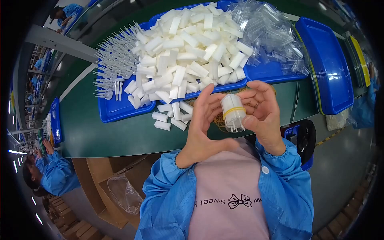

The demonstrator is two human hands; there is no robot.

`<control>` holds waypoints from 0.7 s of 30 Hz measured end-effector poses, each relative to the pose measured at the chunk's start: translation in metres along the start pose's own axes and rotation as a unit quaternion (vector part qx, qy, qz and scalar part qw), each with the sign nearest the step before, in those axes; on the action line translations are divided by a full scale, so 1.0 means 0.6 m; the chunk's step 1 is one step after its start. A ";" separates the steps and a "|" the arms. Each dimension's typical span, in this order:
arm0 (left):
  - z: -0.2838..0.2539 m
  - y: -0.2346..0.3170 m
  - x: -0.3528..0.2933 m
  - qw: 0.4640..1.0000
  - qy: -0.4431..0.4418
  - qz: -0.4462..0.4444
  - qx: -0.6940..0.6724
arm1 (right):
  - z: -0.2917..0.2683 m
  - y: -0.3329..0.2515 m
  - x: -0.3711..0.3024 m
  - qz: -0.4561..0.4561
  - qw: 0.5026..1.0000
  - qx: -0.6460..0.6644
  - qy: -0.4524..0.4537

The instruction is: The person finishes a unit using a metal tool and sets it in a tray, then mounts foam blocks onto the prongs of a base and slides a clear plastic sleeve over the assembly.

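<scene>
My right hand (264, 116) grips a bundle (233, 109) of white blocks standing upright around a clear plastic piece, with a yellow rubber band round its middle. Thin pale prongs stick out at its lower end. To the left of the bundle, my left hand (202, 128) is open, thumb and fingers spread wide; some of its fingertips reach behind the bundle, and whether they touch it I cannot tell. Several loose white foam blocks (173, 116) lie on the green table beside that hand. Yellow-brown rubber bands (220, 122) lie behind my hands, partly hidden.
A big heap of white foam blocks (192, 44) fills a blue tray. White pronged plastic parts (116, 56) are piled left of it, clear plastic pieces (264, 28) right. Stacked blue trays (326, 64) stand far right. A cardboard box (100, 176) sits below the table; a co-worker (56, 168) is at left.
</scene>
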State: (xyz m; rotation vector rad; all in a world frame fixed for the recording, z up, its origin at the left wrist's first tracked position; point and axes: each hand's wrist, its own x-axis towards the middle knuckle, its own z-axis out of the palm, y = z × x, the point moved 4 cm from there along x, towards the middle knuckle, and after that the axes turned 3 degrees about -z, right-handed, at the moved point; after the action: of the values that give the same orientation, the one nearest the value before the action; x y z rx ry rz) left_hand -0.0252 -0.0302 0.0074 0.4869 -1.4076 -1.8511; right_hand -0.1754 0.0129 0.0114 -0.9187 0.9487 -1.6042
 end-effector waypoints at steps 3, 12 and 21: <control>0.004 -0.011 0.001 0.998 0.047 -0.024 0.023 | 0.000 0.001 -0.002 0.003 1.000 0.001 0.020; 0.014 -0.016 0.001 0.997 0.062 -0.052 -0.020 | 0.000 0.009 -0.011 -0.013 0.999 -0.025 0.036; 0.014 -0.026 0.005 0.990 0.075 -0.076 -0.090 | -0.005 0.017 -0.008 -0.008 0.998 -0.043 0.045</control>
State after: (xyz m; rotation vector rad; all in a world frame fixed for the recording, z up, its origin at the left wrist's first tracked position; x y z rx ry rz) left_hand -0.0383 -0.0252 -0.0038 0.6407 -1.1179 -1.9963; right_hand -0.1734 0.0164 0.0004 -0.9218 1.0826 -1.6410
